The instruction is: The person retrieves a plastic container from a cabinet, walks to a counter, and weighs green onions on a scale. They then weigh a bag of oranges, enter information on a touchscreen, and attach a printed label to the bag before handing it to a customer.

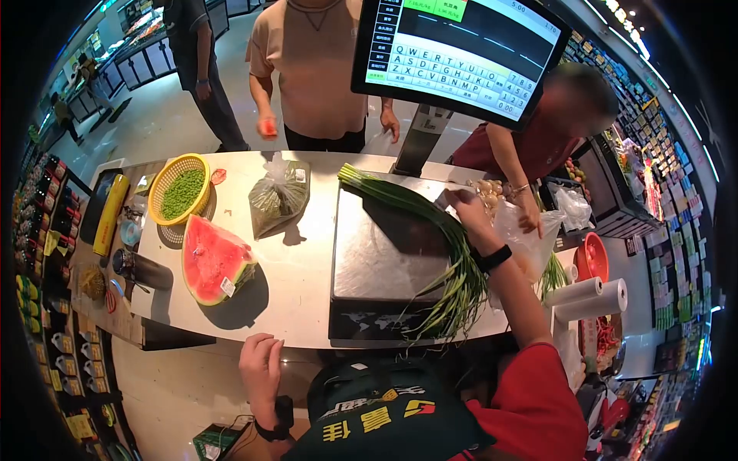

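My right hand [467,213] reaches out over the far right corner of the steel scale plate [380,253] and pinches the edge of a clear plastic bag [519,230] that a person in a dark red top also holds. A long bunch of green scallions [453,253] lies across the scale under my right arm. My left hand [260,367] hangs low in front of the counter edge, fingers loosely apart, holding nothing. Both wrists wear black bands.
On the white counter [296,269] lie a cut watermelon wedge [214,260], a bag of green beans [278,198] and a yellow basket of peas [180,190]. A touch screen [461,54] stands above the scale. Bag rolls [588,296] sit at right. Customers stand behind the counter.
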A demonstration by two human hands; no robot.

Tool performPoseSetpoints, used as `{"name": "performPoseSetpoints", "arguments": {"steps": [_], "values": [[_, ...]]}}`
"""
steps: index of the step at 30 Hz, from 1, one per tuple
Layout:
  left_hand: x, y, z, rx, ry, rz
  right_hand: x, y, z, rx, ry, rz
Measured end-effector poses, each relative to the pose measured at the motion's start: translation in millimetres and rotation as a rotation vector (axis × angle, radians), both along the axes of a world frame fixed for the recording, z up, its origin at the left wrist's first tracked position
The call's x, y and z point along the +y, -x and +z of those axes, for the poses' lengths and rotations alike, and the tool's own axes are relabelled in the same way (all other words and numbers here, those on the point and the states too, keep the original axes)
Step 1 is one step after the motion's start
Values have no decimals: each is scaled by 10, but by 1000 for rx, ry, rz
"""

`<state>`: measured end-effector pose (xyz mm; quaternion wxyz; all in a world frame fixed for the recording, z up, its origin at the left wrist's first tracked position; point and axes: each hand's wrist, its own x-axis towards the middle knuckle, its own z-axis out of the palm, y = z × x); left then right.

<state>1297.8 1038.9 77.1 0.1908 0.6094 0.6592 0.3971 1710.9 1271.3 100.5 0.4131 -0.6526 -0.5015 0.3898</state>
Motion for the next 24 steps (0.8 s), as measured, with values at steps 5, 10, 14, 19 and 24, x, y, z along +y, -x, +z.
{"name": "performPoseSetpoints", "arguments": {"steps": [5, 10, 14, 19, 24], "values": [[118, -11, 41, 16, 25, -73, -44, -31, -389, -261, -60, -65], [278, -112, 132, 12, -23, -131, -52, -98, -445, -434, 17, -84], [259, -160, 121, 8, -30, -150, 23, -91, -506, -512, -122, -154], [119, -179, 51, 3, -11, -129, -170, 24, -266, -1227, -395, 22], [3, -269, 94, 20, -26, -105, -270, -64, -376, -1428, -582, 196]]}}
